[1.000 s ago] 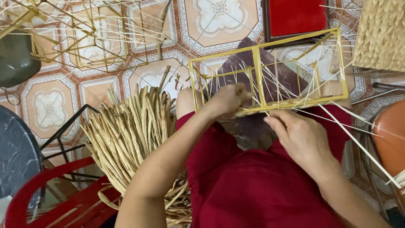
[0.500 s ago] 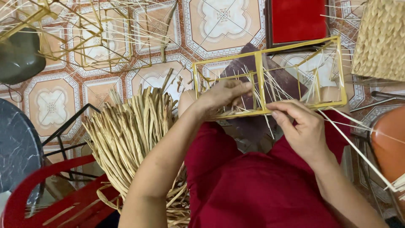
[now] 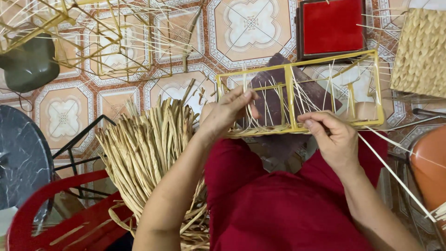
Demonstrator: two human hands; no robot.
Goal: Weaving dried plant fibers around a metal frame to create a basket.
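So I've got the yellow wire frame [image 3: 289, 81] resting across my lap, sitting on a dark brown cloth [image 3: 274, 142] spread over my knees. My left hand [image 3: 227, 111] is clamped on the frame's near-left corner, fingers [image 3: 245, 95] curled over the top of the bottom rail with the thumb tucked underneath, so it's a proper closed grip on the frame itself. My right hand [image 3: 332, 139] is at the near rail further right, fingertips pinched together on one of the thin pale reed strands [image 3: 395, 174], which runs off long and diagonal toward my right side. A whole bunch of those strands are already standing up through the frame, fanning out past the top rail.

Just to my left on the floor there's a big bundle of flat dried straw-coloured strips [image 3: 148, 153], lying against a red plastic chair [image 3: 60, 214]. More empty yellow frames [image 3: 93, 42] are piled up at the far left on the patterned tile floor [image 3: 251, 23], next to a dull green round thing [image 3: 28, 65] that I can't really make out. A red square cushion-topped stool [image 3: 332, 25] sits just beyond the frame, and a finished woven basket [image 3: 420, 53] is off at the far right.
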